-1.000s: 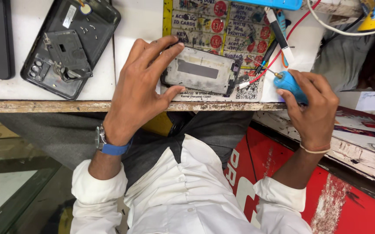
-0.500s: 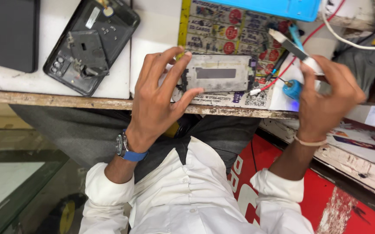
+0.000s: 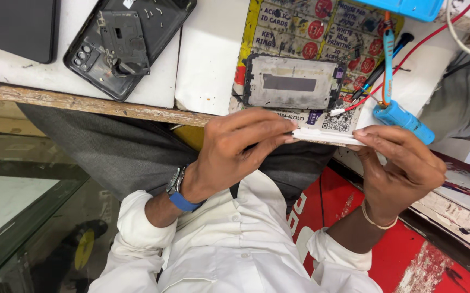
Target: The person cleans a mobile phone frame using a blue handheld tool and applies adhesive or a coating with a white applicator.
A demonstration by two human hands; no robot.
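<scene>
Gripping the thin white strip [image 3: 327, 135] at both ends, left hand [image 3: 240, 149] and right hand [image 3: 403, 165] should keep it level above the worktop [image 3: 210, 70].

A yellow printed sheet [image 3: 322, 21] with red round badges lies flat on the desk [image 3: 207, 65] beneath the opened phone frame [image 3: 292, 82]. A dark blank screen [image 3: 15, 27] lies at the desk's far left corner.
</scene>
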